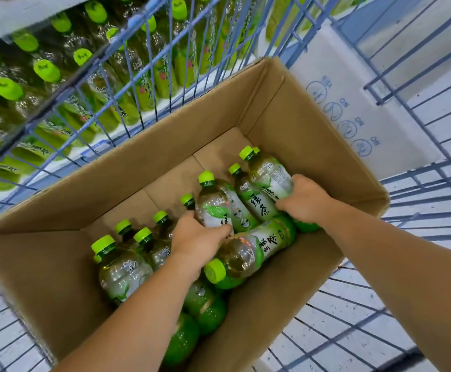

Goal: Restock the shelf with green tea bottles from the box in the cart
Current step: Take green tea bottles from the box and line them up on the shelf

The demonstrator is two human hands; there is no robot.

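An open cardboard box (127,167) sits in a blue wire cart (420,183) and holds several green tea bottles with lime caps. My left hand (196,241) grips the lower body of one bottle (216,202) near the box's middle. My right hand (303,200) grips another bottle (268,170) at the right side of the box. A third bottle (248,251) lies on its side between my hands, cap toward me. The shelf (66,76) at the upper left is packed with rows of the same bottles.
A white carton (353,103) with blue printed symbols stands in the cart behind the box. The cart's wire side runs between the box and the shelf. The far left part of the box floor (170,183) is bare cardboard.
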